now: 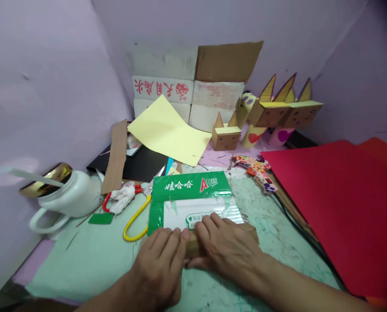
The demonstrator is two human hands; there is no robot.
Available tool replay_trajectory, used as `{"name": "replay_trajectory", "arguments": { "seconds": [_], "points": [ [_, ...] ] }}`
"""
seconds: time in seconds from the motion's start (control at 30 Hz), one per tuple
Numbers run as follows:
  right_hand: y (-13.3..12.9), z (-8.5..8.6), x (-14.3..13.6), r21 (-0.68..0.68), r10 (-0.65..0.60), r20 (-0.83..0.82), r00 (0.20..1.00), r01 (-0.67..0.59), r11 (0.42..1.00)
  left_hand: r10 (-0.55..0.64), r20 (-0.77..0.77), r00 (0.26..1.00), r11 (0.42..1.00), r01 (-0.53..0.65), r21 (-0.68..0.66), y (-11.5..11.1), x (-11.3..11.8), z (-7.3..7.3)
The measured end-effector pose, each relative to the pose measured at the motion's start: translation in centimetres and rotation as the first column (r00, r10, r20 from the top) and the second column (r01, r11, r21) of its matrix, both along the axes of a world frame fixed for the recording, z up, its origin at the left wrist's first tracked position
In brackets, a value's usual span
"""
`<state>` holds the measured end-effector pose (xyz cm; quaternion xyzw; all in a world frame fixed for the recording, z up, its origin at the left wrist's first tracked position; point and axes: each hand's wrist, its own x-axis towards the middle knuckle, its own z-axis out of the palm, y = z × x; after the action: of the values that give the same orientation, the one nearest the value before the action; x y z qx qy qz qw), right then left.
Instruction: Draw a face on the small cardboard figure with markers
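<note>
A green and white printed piece of cardboard (193, 187) lies on the table in front of me, its near edge bent up into a brown fold. My left hand (162, 262) grips the left part of that folded edge with fingers curled over it. My right hand (224, 242) presses on the same edge farther right, thumb below and fingers over the top. Both hands nearly touch at the middle of the fold. Yellow-handled scissors (136, 219) rest just left of the cardboard, their blades partly hidden beneath it.
At left stand a white mug (73, 195) and red-handled scissors (107, 201) with crumpled white material. A yellow sheet (170, 130) leans behind, before an opened carton (162, 89). Cardboard animal figures (226, 138) stand at the back right. Red sheets (336, 208) cover the right side.
</note>
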<state>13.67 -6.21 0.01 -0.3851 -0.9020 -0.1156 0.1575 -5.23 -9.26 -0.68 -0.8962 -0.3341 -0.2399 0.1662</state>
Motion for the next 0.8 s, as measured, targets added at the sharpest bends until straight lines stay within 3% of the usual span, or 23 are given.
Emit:
{"name": "replay_trajectory", "arguments": {
  "seconds": [0.17, 0.3, 0.43, 0.5, 0.57, 0.67, 0.73, 0.8],
  "points": [
    [1.0, 0.5, 0.1, 0.012, 0.025, -0.109, 0.994, -0.024, 1.0, -0.022, 0.06, 0.998, 0.972, 0.035, -0.233, 1.5, -0.1, 1.4],
    [0.9, 0.2, 0.7, 0.038, 0.104, -0.178, 0.979, -0.099, 0.994, -0.017, 0.114, 0.993, 0.876, 0.07, -0.477, 3.1, -0.3, 2.8],
    [0.6, -0.2, 1.3, 0.057, 0.045, -0.154, 0.987, -0.036, 0.998, 0.015, 0.122, 0.992, 0.833, 0.055, -0.551, 4.2, -0.5, 3.6],
    [0.9, -0.1, 1.4, 0.018, 0.071, -0.089, 0.993, -0.07, 0.997, 0.006, 0.103, 0.995, 0.813, 0.055, -0.579, 4.5, -0.5, 3.8],
    [1.5, 0.2, 1.5, -0.047, 0.117, -0.018, 0.993, -0.118, 0.992, -0.021, 0.051, 0.998, 0.816, 0.047, -0.576, 4.7, -0.5, 4.0],
    [2.2, 0.9, 1.5, -0.112, 0.126, 0.029, 0.992, -0.122, 0.986, -0.025, -0.049, 0.998, 0.906, 0.002, -0.423, 4.3, 0.1, 3.8],
    [2.4, 1.2, 1.5, -0.123, 0.113, 0.031, 0.993, -0.109, 0.987, 0.044, -0.105, 0.993, 0.957, -0.073, -0.282, 3.6, 0.7, 3.4],
    [2.6, 1.5, 1.5, -0.133, 0.109, 0.033, 0.994, -0.103, 0.986, 0.134, -0.122, 0.983, 0.97, -0.156, -0.188, 3.0, 1.3, 3.0]
  ]
}}
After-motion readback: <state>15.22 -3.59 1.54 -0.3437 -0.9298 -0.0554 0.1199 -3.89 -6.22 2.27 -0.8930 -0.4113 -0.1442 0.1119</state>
